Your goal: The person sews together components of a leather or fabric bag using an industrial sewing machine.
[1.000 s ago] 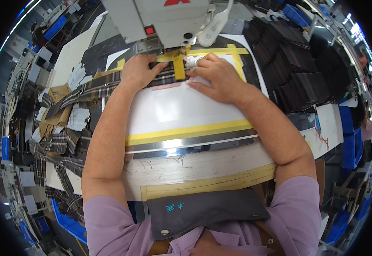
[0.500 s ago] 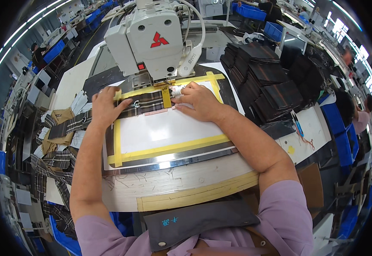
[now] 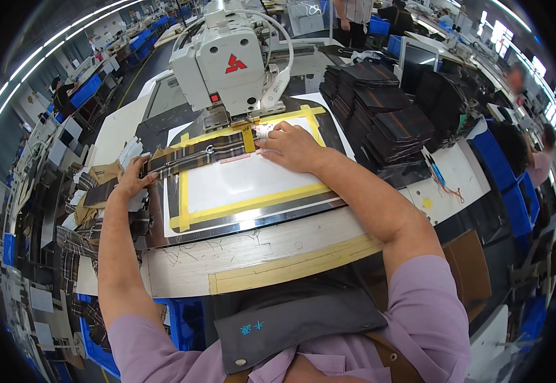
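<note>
A plaid fabric strip point(image 3: 188, 156) runs across a white sheet edged with yellow tape point(image 3: 243, 185) to an upright yellow piece point(image 3: 248, 142) beneath the sewing machine head point(image 3: 217, 73). My left hand point(image 3: 131, 180) grips the strip's left end between thumb and fingers. My right hand point(image 3: 294, 153) is beside the yellow piece, fingers bent in near a small white item point(image 3: 262, 131); what they hold is hidden. A pinkish narrow strip point(image 3: 232, 159) lies below the plaid one.
Stacks of dark plaid pieces point(image 3: 393, 127) stand at right, beside blue-handled scissors point(image 3: 443, 179). Loose plaid scraps and papers point(image 3: 83, 236) crowd the left. Blue bins point(image 3: 504, 175) flank the table. Other people point(image 3: 348, 19) are around neighbouring tables.
My left hand has moved leftward and down along the plaid strip to its left end. My right hand stays beside the yellow piece. The view has shifted, showing more of the room.
</note>
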`<action>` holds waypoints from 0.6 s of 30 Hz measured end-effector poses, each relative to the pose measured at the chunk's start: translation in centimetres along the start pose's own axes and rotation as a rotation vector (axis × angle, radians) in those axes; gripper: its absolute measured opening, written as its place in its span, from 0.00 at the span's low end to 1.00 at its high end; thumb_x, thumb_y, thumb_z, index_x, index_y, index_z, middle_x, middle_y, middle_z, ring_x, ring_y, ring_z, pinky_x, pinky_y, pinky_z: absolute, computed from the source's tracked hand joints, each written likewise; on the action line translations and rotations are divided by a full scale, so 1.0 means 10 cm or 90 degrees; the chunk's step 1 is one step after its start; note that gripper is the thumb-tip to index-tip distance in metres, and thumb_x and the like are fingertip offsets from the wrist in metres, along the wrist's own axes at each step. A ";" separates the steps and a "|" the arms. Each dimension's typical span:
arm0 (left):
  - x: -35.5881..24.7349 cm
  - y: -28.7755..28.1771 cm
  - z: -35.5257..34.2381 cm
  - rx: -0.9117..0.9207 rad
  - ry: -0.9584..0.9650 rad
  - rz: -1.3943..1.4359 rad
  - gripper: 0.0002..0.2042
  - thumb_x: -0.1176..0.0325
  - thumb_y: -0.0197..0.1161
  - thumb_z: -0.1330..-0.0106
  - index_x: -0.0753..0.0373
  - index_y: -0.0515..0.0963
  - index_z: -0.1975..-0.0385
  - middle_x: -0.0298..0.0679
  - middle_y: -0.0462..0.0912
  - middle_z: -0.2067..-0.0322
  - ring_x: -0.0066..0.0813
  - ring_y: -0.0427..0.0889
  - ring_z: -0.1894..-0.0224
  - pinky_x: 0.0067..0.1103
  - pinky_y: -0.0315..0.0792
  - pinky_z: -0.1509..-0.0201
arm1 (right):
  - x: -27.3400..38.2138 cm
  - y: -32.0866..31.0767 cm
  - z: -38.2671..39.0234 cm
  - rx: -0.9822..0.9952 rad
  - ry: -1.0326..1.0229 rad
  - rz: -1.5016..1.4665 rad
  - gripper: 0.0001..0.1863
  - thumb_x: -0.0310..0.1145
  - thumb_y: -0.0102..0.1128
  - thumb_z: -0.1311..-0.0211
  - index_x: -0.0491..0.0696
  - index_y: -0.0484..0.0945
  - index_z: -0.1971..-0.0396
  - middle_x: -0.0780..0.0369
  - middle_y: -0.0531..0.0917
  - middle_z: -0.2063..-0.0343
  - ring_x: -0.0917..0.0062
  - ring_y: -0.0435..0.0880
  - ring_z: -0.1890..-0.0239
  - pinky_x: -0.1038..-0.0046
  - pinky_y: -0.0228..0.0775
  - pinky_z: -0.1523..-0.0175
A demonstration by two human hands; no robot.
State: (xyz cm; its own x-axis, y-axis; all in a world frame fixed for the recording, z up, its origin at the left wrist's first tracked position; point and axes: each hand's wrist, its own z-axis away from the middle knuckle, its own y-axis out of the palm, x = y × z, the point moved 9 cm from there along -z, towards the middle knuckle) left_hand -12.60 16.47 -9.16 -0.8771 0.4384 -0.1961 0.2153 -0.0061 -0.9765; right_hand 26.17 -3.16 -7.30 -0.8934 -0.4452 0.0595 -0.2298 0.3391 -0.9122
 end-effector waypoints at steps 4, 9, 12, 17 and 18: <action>-0.41 -0.14 -0.06 0.121 -0.075 -0.096 0.36 0.41 0.72 0.47 0.49 0.73 0.39 0.39 0.76 0.41 0.41 0.72 0.36 0.45 0.49 0.28 | 0.11 -0.04 0.33 0.037 0.030 0.065 0.23 0.48 0.53 0.31 0.52 0.78 0.43 0.61 0.82 0.52 0.66 0.74 0.45 0.62 0.69 0.44; -0.40 -0.33 0.00 0.176 -0.078 -0.186 0.31 0.40 0.78 0.57 0.60 0.86 0.60 0.45 0.87 0.61 0.44 0.84 0.51 0.36 0.67 0.38 | 0.65 -0.42 0.83 0.016 -0.009 -0.100 0.22 0.43 0.58 0.33 0.49 0.77 0.43 0.57 0.79 0.49 0.64 0.73 0.44 0.60 0.64 0.42; -0.20 -0.74 0.11 0.123 -0.062 -0.002 0.27 0.48 0.81 0.57 0.64 0.88 0.64 0.41 0.88 0.71 0.32 0.86 0.68 0.28 0.77 0.56 | 0.94 -0.47 0.98 0.056 -0.022 -0.225 0.21 0.41 0.61 0.34 0.48 0.79 0.45 0.56 0.80 0.53 0.62 0.75 0.46 0.60 0.65 0.42; -1.48 -1.24 0.17 0.028 0.014 0.644 0.17 0.53 0.71 0.39 0.61 0.83 0.60 0.28 0.83 0.68 0.15 0.79 0.66 0.18 0.72 0.62 | 1.52 -0.46 0.96 0.240 0.002 -0.594 0.22 0.42 0.61 0.32 0.46 0.79 0.44 0.56 0.82 0.57 0.67 0.80 0.54 0.66 0.70 0.46; -1.64 -1.31 0.16 0.031 0.000 0.700 0.14 0.52 0.71 0.38 0.56 0.82 0.67 0.26 0.79 0.74 0.13 0.73 0.77 0.16 0.65 0.73 | 1.73 -0.39 0.94 0.309 0.007 -0.766 0.23 0.43 0.60 0.30 0.47 0.77 0.41 0.57 0.82 0.54 0.71 0.80 0.51 0.69 0.70 0.44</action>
State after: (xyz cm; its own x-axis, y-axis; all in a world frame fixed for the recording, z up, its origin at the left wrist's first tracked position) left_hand -1.76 7.90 6.68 -0.2167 0.1709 -0.9612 0.8618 -0.4290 -0.2706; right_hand 15.21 -19.99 -6.47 -0.2284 -0.2515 0.9405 -0.7248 -0.6011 -0.3368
